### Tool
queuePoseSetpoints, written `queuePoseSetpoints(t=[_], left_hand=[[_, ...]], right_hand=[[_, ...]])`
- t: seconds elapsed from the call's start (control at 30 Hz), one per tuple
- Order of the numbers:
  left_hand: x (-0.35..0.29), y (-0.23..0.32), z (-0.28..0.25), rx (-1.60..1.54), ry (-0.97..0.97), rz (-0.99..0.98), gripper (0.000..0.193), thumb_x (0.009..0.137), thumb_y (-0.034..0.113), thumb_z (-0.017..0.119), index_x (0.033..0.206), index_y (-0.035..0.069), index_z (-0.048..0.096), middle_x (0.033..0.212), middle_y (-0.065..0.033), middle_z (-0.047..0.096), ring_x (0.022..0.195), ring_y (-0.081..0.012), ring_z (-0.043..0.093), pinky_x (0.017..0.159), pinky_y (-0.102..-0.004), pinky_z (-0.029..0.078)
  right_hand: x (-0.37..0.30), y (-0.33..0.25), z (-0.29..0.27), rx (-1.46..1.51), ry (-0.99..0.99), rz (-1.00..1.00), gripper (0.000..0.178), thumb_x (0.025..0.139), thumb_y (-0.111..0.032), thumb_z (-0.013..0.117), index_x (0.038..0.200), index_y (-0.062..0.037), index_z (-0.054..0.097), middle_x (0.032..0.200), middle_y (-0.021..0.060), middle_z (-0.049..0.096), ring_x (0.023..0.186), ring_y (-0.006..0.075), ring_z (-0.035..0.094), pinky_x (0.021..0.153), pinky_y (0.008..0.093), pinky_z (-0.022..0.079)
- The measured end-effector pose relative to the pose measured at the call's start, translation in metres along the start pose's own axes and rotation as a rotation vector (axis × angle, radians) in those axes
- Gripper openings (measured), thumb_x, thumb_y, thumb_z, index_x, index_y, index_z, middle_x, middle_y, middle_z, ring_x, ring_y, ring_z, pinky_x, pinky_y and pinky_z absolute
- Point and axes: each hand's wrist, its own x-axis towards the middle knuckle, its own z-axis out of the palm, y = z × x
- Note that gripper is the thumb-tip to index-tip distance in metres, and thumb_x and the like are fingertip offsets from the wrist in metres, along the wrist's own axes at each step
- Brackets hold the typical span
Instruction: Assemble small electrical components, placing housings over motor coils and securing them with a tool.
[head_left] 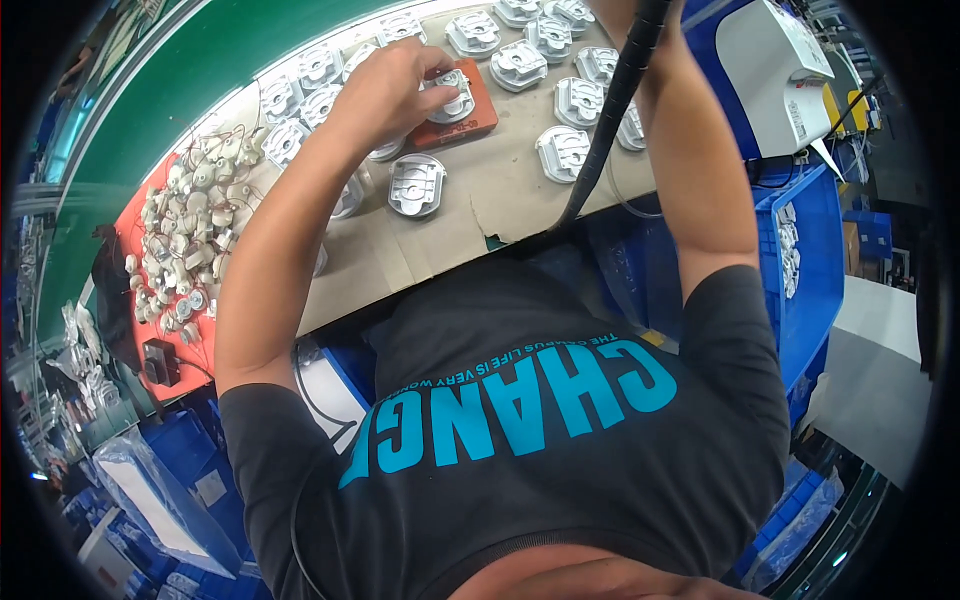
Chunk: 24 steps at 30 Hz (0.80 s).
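My left hand [390, 90] reaches over the bench, its thumb and fingers closed around the edge of a white plastic housing [456, 104]. That housing sits on a reddish-brown block [483, 102]. Another white housing [418, 186] lies apart, nearer my body. Several more stand in loose rows behind and to both sides, among them a housing [519, 65] just right of the block. My right hand [628, 14] is at the top edge, mostly cut off by the picture. Its fingers cannot be seen, and a black spiral-wrapped cable [612, 115] passes in front of that wrist.
Brown cardboard [500, 190] covers the bench. At left, a heap of small round whitish parts with thin wires [200, 205] lies on a red surface [205, 352], near a small dark box [160, 362]. A white machine [765, 75] and a blue bin [825, 240] stand at right.
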Motion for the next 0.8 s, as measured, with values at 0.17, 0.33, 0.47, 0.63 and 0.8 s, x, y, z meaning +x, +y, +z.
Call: queuePoseSetpoints(t=[0.17,0.33,0.47,0.63,0.8], left_hand=[[-0.006,-0.006,0.001,0.018,0.088,0.091,0.033,0.088,0.024,0.075,0.111,0.002,0.072,0.099,-0.0136,0.067,0.088,-0.0273,0.066,0.079,-0.0373,0.052],[-0.022,0.0,-0.024,-0.05,0.213,0.105,0.032,0.089,0.022,0.077,0.11,0.0,0.071,0.094,-0.0094,0.067,0.083,-0.0194,0.065,0.075,-0.0316,0.052],[-0.053,0.02,-0.067,-0.174,0.401,0.061,0.022,0.079,0.009,0.081,0.093,-0.002,0.069,0.089,-0.0098,0.066,0.075,-0.0158,0.064,0.064,-0.0316,0.051],[-0.153,-0.003,-0.108,-0.45,0.691,-0.03,0.027,0.093,0.004,0.07,0.119,-0.004,0.068,0.109,-0.0143,0.073,0.097,-0.021,0.071,0.084,-0.0293,0.055],[-0.299,-0.028,-0.139,-0.279,1.098,-0.297,0.026,0.1,-0.003,0.057,0.123,-0.015,0.06,0.116,-0.0221,0.069,0.1,-0.0242,0.07,0.093,-0.0324,0.055]], right_hand=[[-0.113,-0.001,-0.061,-0.345,-0.642,0.487,0.036,0.09,-0.017,0.075,0.12,0.0005,0.065,0.11,0.0136,0.071,0.105,0.0256,0.069,0.093,0.0355,0.053],[-0.131,-0.002,-0.057,-0.562,-1.101,0.723,0.04,0.086,-0.026,0.077,0.114,0.0003,0.064,0.101,0.0219,0.071,0.093,0.0344,0.07,0.082,0.0406,0.053],[-0.137,0.002,-0.057,-0.526,-1.01,0.67,0.032,0.086,-0.024,0.076,0.104,-0.0002,0.065,0.085,0.0216,0.07,0.082,0.0358,0.07,0.075,0.0428,0.053],[-0.133,-0.004,-0.047,-0.614,-0.928,0.638,0.036,0.083,-0.024,0.079,0.108,-0.0023,0.065,0.091,0.0173,0.072,0.086,0.0352,0.07,0.078,0.0419,0.055],[-0.096,-0.039,-0.031,-0.166,-0.901,0.538,0.032,0.08,-0.008,0.076,0.107,0.0011,0.061,0.095,0.0198,0.068,0.089,0.0347,0.068,0.079,0.0388,0.055]])
